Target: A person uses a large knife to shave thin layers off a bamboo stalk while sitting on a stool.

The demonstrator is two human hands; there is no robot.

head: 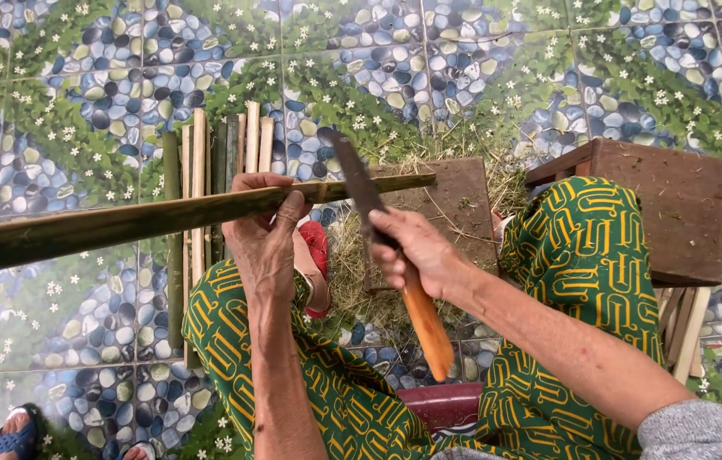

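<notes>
My left hand (264, 232) grips a long green bamboo strip (122, 223) held level across my knees, its far end reaching right to the blade. My right hand (416, 250) holds a knife by its orange wooden handle (427, 328). The dark blade (358, 181) points up and away and crosses the bamboo strip near its right end. Both knees are covered by green cloth with a yellow pattern (578, 247).
Several split bamboo strips (207, 170) lie in a bundle on the pebble-and-flower patterned tile floor (80, 94). A wooden block (459, 204) sits among dry shavings (361, 290). A brown wooden stool (676, 204) stands at right. Another person's foot in a blue sandal (16, 434) shows bottom left.
</notes>
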